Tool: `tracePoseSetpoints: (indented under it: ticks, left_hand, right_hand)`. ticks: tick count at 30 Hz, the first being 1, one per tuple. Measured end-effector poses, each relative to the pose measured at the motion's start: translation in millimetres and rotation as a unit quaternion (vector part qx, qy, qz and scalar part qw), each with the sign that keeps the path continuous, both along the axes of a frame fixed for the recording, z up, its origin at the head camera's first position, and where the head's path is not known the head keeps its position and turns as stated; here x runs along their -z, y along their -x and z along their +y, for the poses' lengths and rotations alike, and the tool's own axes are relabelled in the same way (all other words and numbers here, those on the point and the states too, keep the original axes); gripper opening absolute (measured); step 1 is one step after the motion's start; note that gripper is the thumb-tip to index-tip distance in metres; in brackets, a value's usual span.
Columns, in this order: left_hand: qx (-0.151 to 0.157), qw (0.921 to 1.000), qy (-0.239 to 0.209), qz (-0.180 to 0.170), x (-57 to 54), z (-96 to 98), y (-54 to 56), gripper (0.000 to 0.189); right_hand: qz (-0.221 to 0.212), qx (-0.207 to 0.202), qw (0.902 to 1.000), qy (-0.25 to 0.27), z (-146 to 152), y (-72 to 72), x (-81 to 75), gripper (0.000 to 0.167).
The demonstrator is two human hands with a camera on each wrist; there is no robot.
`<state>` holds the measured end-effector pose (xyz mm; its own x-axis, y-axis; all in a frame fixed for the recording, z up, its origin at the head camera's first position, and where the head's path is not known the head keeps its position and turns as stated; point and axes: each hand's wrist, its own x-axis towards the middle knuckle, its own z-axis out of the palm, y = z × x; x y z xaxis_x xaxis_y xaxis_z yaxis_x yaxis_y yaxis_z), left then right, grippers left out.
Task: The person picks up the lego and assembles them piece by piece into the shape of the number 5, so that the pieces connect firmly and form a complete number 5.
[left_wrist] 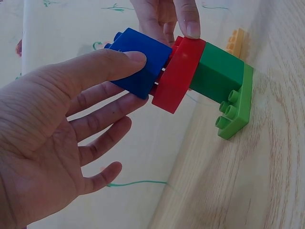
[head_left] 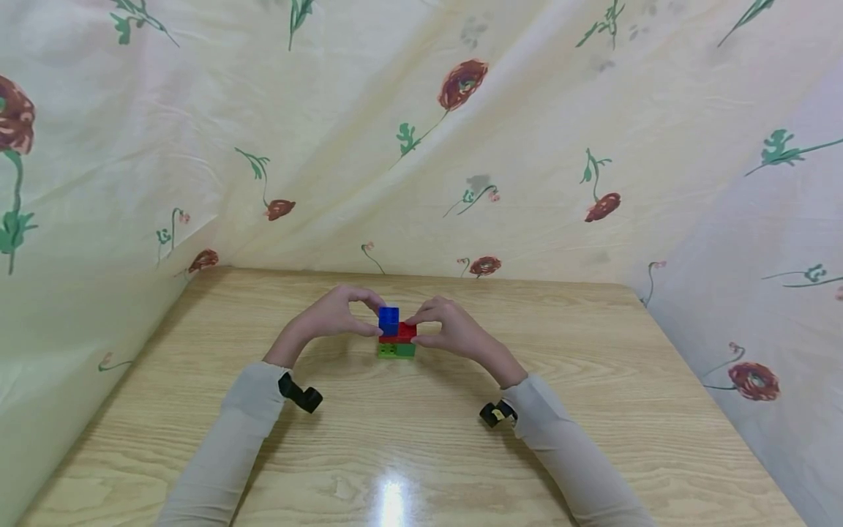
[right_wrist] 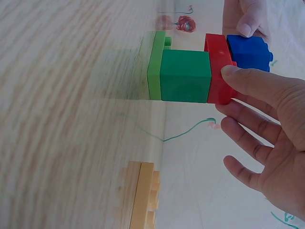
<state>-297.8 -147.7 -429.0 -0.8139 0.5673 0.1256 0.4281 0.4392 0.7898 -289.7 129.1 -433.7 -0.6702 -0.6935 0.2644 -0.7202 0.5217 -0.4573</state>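
My left hand [head_left: 332,312] pinches a blue toy building block [left_wrist: 138,62] between thumb and fingers, its other fingers spread. The blue block sits at the left end of a flat red block [left_wrist: 177,78]; a thin slit shows between them in the left wrist view. My right hand [head_left: 456,331] grips the red block's right end, thumb on the front side. Under the red block's right end stands a dark green block [right_wrist: 185,76]. That one rests on a light green plate [left_wrist: 236,119] lying on the table, whose bare studs show on the left half.
A flat orange studded block [right_wrist: 143,195] lies on the wooden table [head_left: 408,424], off to the right of the stack in the right wrist view. Flowered cloth [head_left: 369,132] hangs behind and along both sides. Black wrist cameras [head_left: 301,395] sit at both cuffs.
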Motion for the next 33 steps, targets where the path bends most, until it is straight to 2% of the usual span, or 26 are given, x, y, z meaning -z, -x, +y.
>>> tracePoseSetpoints:
  ticks: [33]
  left_hand:
    - [0.002,1.0,0.0,-0.003,0.1,-0.2,-0.8,0.037]
  right_hand:
    - [-0.008,0.009,0.9999,-0.005,-0.1,-0.9,0.2,0.029]
